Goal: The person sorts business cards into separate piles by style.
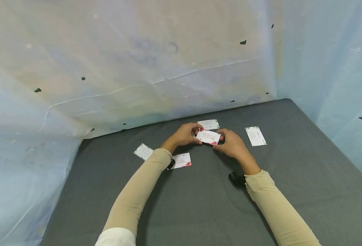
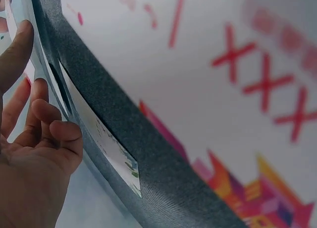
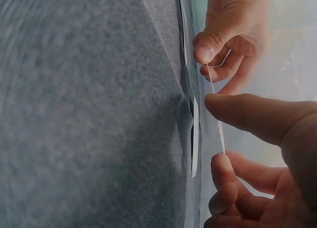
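Both hands hold a white business card with red print and pink-red floral corners, raised over the grey table. My left hand pinches its left end between thumb and fingers. At its right end, my right hand grips the edges the same way. In the right wrist view the card appears edge-on between the two hands. Just behind it lies another white card. Below my left wrist rests a card with red-orange flowers, partly covered by the wrist strap; it looms large in the left wrist view.
A card with green leafy corners lies to the right of my right hand. Left of my left forearm is another card, partly hidden by the sleeve. The grey table meets pale draped sheeting at the back and sides.
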The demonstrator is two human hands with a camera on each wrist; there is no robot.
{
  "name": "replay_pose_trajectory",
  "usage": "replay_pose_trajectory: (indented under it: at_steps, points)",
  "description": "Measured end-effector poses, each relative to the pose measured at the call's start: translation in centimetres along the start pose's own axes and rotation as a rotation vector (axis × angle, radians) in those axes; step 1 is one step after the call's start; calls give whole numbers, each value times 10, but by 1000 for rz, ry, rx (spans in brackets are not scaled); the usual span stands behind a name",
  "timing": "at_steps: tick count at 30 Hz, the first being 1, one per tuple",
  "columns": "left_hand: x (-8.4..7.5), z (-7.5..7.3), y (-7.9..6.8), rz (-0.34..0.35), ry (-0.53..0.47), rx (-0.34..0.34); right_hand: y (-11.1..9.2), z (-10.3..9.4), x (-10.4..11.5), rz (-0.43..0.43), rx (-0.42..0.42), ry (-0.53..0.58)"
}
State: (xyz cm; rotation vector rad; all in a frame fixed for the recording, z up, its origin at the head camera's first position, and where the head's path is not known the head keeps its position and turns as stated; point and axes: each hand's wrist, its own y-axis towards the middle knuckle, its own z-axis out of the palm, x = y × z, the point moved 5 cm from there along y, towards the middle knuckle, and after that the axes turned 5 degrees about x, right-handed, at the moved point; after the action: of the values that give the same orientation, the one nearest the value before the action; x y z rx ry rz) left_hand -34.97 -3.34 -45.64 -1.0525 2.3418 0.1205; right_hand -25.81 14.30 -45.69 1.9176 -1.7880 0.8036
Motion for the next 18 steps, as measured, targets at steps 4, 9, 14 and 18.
replay_pose_trajectory:
  at_steps: [4,9,14,18]
  points:
    - [1,0,-3,-4,-3,-1,1,0,1,-1,9,-3]
    - [3,-1,-8,-9,2,-14,2,0,3,-5,20,4]
    - [4,-4,-13,-13,4,-20,3,2,7,-23,33,8]
    - [5,-5,-19,-22,-6,-11,4,4,9,-41,44,3]
